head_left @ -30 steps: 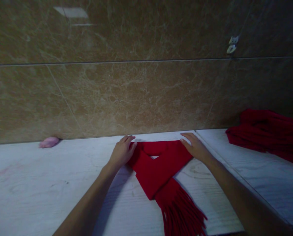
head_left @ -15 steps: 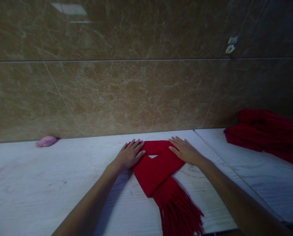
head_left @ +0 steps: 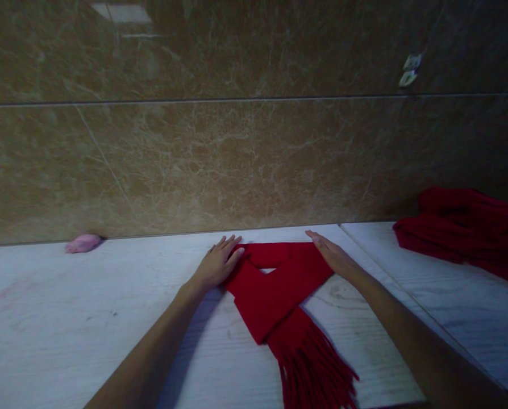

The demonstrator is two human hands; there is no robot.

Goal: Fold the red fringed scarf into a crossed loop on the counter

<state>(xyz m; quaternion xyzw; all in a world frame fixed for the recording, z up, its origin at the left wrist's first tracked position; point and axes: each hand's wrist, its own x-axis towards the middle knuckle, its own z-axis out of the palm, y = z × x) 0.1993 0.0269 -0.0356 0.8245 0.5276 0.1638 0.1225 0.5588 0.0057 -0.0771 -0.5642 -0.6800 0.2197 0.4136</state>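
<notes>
A red fringed scarf (head_left: 275, 301) lies folded on the white table, its two sides crossing below a small gap and its fringe pointing toward me. At the scarf's upper left corner rests my left hand (head_left: 217, 264), open, with fingers stretched out and touching the edge. My right hand (head_left: 331, 254) is open too, turned on its side along the upper right corner, its fingers extended toward the wall. Neither hand grips the cloth.
Behind the table (head_left: 109, 318) rises a brown marble-patterned wall (head_left: 220, 165) with a white socket (head_left: 409, 71). A heap of red cloth (head_left: 462, 233) lies at the right. Near the wall on the left sits a small pink lump (head_left: 83, 243). A seam crosses the tabletop at right.
Both hands have slid outward, from lying on the scarf's upper corners to its outer edges. My right hand has turned more onto its side. The view has shifted slightly.
</notes>
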